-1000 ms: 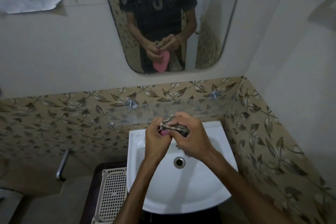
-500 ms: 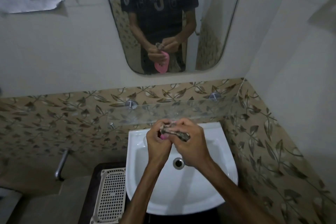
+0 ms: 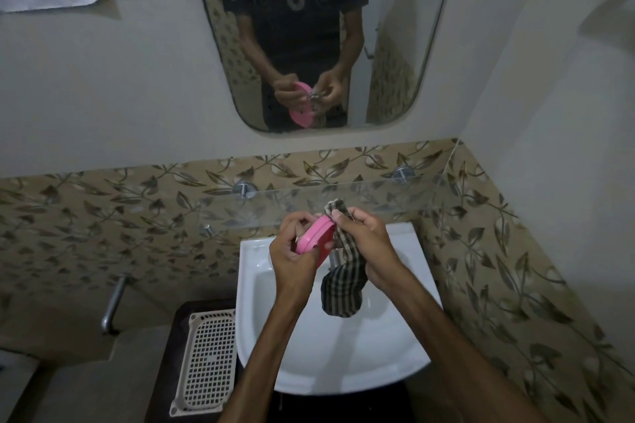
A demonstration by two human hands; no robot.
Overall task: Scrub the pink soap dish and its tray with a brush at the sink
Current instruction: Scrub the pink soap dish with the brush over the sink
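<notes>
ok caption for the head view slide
Over the sink, left hand holds the pink dish; right hand holds a striped cloth.

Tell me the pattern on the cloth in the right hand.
Dark and light checked stripes on the cloth, seen in the head view.

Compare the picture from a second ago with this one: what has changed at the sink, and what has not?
The striped cloth, bunched between the hands before, now hangs loose from the right hand. The pink soap dish shows more. The left hand still grips it, over the sink.
</notes>
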